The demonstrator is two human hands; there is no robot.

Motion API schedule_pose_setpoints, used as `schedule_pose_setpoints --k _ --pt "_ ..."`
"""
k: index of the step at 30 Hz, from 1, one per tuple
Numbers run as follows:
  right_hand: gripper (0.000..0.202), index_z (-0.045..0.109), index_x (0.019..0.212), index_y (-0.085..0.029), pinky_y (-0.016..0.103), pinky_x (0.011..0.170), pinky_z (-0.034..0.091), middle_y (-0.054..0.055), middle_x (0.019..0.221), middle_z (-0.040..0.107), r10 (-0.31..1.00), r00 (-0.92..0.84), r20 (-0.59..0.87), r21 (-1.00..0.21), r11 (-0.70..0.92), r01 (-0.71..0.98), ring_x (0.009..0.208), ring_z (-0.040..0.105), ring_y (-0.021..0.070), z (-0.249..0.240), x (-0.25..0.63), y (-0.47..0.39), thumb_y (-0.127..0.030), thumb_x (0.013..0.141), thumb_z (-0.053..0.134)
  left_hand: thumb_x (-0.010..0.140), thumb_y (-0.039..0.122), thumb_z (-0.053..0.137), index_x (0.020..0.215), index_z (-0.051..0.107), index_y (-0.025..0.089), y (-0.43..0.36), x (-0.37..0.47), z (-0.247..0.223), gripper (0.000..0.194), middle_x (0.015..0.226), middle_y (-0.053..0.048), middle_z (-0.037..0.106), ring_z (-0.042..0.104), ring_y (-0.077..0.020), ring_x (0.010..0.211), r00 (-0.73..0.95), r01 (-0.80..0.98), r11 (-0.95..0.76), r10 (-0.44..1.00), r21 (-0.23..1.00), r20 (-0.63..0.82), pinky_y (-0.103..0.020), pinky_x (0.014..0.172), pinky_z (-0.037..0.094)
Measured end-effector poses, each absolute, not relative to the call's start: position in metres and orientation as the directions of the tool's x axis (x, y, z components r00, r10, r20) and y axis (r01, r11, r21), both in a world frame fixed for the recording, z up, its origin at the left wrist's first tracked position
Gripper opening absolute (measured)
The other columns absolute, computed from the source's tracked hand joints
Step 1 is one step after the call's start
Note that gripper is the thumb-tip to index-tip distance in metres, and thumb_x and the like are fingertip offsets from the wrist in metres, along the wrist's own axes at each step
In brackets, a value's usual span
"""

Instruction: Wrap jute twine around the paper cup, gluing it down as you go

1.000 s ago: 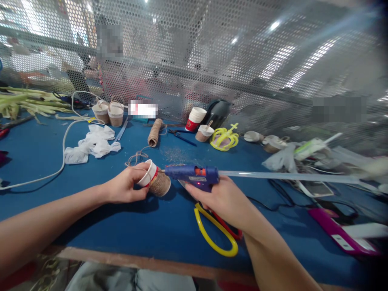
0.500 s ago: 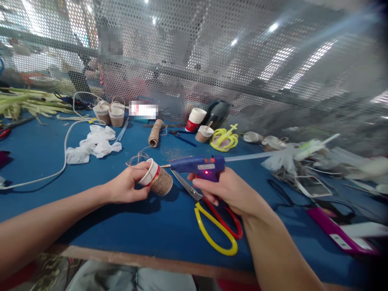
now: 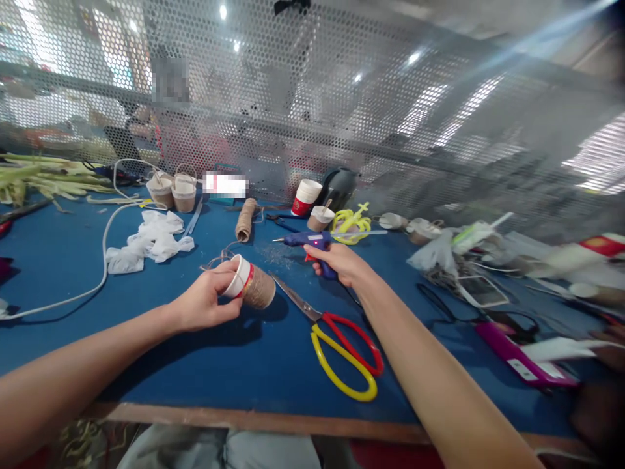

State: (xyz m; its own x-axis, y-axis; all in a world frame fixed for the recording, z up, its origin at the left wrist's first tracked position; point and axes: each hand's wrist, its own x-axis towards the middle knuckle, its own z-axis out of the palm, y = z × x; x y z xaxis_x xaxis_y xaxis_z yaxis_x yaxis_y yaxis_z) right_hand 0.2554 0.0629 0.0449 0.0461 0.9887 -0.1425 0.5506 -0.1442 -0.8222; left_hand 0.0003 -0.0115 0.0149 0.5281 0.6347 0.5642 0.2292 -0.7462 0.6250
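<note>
My left hand is closed around the rim end of a paper cup, tilted on its side with its base to the right. Brown twine wraps the cup's lower part, and a red band shows near the white rim. In my right hand is a blue glue gun, its nozzle pointing left and a clear glue stick poking out behind. The nozzle is apart from the cup. Between my hands lie scissors with one red and one yellow handle. A twine roll lies beyond the cup.
White plastic bags lie at the left beside a white cord. Twine-wrapped cups stand at the back, near a yellow crown-shaped piece. A purple power strip and a phone lie right. Perforated metal mesh closes off the back.
My right hand has moved the glue gun away from the cup, forward over the table. My left hand still holds the cup in about the same place. The view has shifted slightly.
</note>
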Motion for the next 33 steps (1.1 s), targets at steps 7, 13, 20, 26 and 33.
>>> schedule_pose_setpoints --k 7,13,20,26,33 --pt "0.040 0.050 0.048 -0.016 0.025 0.053 0.041 0.007 0.051 0.057 0.987 0.156 -0.048 -0.528 -0.157 0.835 0.054 0.058 0.0164 0.020 0.250 0.089 -0.042 0.078 0.049 0.068 0.007 0.045 0.060 0.047 0.015 -0.012 0.002 0.014 0.012 0.074 -0.004 0.055 0.052 -0.0157 0.079 0.541 0.241 -0.732 0.646 0.637 0.538 -0.027 0.077 0.043" --pt "0.028 0.062 0.065 -0.010 0.037 0.076 0.039 0.021 0.087 0.062 0.991 0.090 0.099 -0.327 -0.053 0.944 0.094 0.055 0.0321 0.048 0.227 0.073 -0.037 0.073 0.057 0.069 0.008 0.045 0.058 0.047 0.015 -0.014 0.004 0.016 0.013 0.077 -0.004 0.056 0.052 -0.0150 0.077 0.548 0.254 -0.732 0.648 0.632 0.529 -0.027 0.078 0.042" --pt "0.021 0.063 0.075 -0.015 0.026 0.073 0.042 0.007 0.090 0.061 0.683 -0.721 0.118 -0.409 0.695 0.592 0.084 0.055 0.0161 0.096 0.156 0.013 -0.035 0.072 0.060 0.066 0.008 0.046 0.057 0.044 0.015 -0.015 0.003 0.012 0.012 0.065 0.001 0.046 0.046 -0.0122 0.068 0.581 0.301 -0.677 0.689 0.672 0.434 -0.022 0.066 0.042" --pt "0.008 0.057 0.067 -0.014 0.026 0.068 0.042 0.005 0.082 0.062 0.713 -0.698 0.064 -0.493 0.631 0.599 0.074 0.055 0.0140 0.093 0.145 0.009 -0.020 0.071 0.057 0.067 0.010 0.046 0.057 0.044 0.014 -0.016 0.002 0.013 0.011 0.059 0.003 0.043 0.041 -0.0095 0.059 0.583 0.298 -0.590 0.735 0.751 0.346 -0.020 0.060 0.039" --pt "0.010 0.055 0.076 -0.015 0.028 0.068 0.045 0.003 0.078 0.061 0.885 -0.436 0.161 -0.818 0.367 0.443 0.069 0.056 0.0121 0.084 0.172 0.005 -0.024 0.073 0.054 0.069 0.016 0.049 0.080 0.053 0.010 -0.019 0.002 0.019 0.013 0.075 -0.001 0.048 0.043 -0.0102 0.065 0.554 0.124 -0.413 0.783 0.902 0.282 -0.020 0.060 0.040"
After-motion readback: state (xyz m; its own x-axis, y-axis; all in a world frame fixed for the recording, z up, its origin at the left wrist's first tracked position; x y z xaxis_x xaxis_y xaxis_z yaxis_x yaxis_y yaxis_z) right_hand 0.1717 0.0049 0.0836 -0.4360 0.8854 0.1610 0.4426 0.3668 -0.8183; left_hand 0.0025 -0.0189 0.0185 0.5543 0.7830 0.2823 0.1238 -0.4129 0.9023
